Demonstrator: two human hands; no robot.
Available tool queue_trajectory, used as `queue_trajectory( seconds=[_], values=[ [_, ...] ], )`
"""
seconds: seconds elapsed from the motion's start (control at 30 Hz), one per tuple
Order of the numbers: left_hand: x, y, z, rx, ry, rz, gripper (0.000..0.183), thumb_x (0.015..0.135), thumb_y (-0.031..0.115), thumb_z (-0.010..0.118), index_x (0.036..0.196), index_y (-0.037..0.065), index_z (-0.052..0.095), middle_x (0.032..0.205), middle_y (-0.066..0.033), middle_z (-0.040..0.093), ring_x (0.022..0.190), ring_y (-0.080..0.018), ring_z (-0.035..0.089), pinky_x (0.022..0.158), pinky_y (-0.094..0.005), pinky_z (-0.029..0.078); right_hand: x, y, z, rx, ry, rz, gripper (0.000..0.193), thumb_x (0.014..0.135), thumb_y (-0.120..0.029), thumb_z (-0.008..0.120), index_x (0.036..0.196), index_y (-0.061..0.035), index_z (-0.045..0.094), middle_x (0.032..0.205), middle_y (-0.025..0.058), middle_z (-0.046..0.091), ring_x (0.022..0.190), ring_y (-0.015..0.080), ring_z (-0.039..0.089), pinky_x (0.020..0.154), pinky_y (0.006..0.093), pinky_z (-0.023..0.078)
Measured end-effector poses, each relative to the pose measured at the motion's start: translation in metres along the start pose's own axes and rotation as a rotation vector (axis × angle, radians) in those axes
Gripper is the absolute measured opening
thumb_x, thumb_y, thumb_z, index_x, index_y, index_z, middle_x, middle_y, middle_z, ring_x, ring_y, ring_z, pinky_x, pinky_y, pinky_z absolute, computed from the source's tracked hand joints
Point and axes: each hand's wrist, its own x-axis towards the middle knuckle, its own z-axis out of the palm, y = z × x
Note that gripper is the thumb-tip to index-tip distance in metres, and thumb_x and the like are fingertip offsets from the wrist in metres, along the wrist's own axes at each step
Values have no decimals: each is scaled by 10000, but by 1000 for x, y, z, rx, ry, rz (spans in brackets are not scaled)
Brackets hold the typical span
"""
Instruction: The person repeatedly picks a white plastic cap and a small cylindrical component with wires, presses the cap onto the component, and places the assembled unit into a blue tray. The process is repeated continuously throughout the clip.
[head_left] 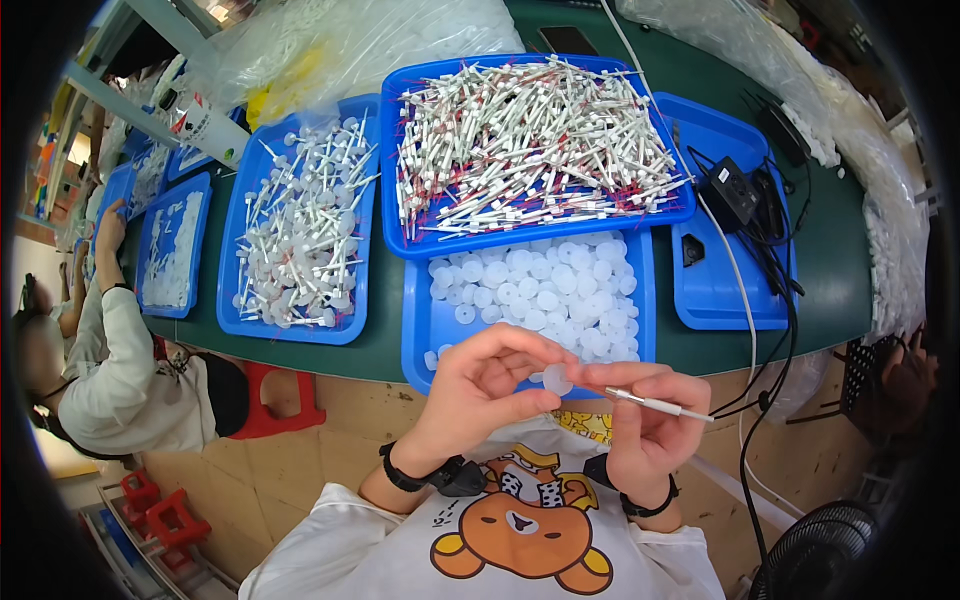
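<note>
A small translucent white disc (558,381) is pinched between the thumb and fingers of my left hand (475,388). Close to its right side are the fingertips of my right hand (655,425), which is closed round a thin white rod (655,403) with a metallic end towards the disc. Whether the rod's end touches the disc I cannot tell. Both hands are above the front edge of a blue tray (412,335) holding many similar discs. Behind it, a second blue tray (450,244) rests partly over the first, heaped with white stick-like parts with red wires.
Left stands a blue tray (228,270) of sticks with discs on them. At right, a blue tray (725,305) lies under a black adapter (732,190) and tangled cables. A phone (568,40) lies behind. A co-worker (130,370) sits at far left; a fan (820,550) stands lower right.
</note>
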Motion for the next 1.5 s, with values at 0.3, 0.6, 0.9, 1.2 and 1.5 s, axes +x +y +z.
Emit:
queue_trajectory(
  seconds=[0.3,0.6,0.9,1.2,1.5],
  values=[
    [-2,-1,3,36,52,-21,365,841,-130,696,1180,-51,584,1217,-169,632,1205,-246,600,1061,-385,481,-4,2,-2,-69,-2,22,244,936,105,532,1141,1,448,1085,280,671,1033,394,693,916,464,558],
    [-4,-1,-1,35,33,20,367,840,-130,693,1191,-69,604,1217,-187,636,1193,-262,608,1057,-386,479,6,7,-14,-211,-10,-9,240,844,79,656,1043,-12,556,946,193,709,886,265,684,764,363,532],
    [-4,7,2,-44,58,-175,322,897,-77,659,1216,-68,614,1201,-180,658,1130,-225,631,1001,-358,502,10,5,-25,-217,-41,-29,251,745,92,718,963,2,633,873,147,720,768,252,691,692,350,519],
    [0,4,-1,59,-47,-20,366,853,-123,680,1210,-61,630,1217,-175,637,1141,-222,612,994,-351,494,25,-9,-27,-539,-165,-137,284,648,41,811,898,-46,708,856,82,716,711,233,669,651,338,487],
    [0,14,4,269,62,-57,330,745,-140,768,1061,-64,708,1080,-220,692,1072,-318,674,950,-412,534,21,-11,-22,-763,-290,-194,257,688,-24,839,906,-9,703,737,55,669,597,199,581,539,306,396]
  ],
)
